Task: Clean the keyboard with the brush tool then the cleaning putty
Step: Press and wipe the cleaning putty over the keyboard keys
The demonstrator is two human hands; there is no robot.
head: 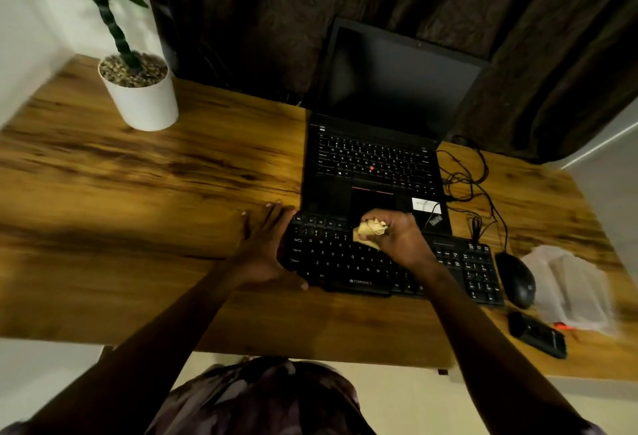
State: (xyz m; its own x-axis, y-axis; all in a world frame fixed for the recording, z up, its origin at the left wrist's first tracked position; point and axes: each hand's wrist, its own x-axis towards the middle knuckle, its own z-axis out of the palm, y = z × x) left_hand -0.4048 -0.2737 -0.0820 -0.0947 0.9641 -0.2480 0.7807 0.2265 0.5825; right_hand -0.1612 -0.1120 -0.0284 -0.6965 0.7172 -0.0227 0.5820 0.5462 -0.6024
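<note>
Yellow putty [370, 230] being pressed onto keyboard [348, 262] keys, right hand [397, 238] clenched around it. Left hand [266, 245] lying open, bracing keyboard's left edge.

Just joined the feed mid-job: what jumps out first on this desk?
The right hand presses a pale yellow putty onto the black keyboard at the desk's near edge, while the left hand steadies the keyboard's left end. Behind it sits an open laptop, screen dark; a potted plant stands far left.

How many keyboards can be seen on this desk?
2. The external keyboard lies nearest the person, under both hands; the laptop behind it has its own built-in one. None seems hidden.
</note>
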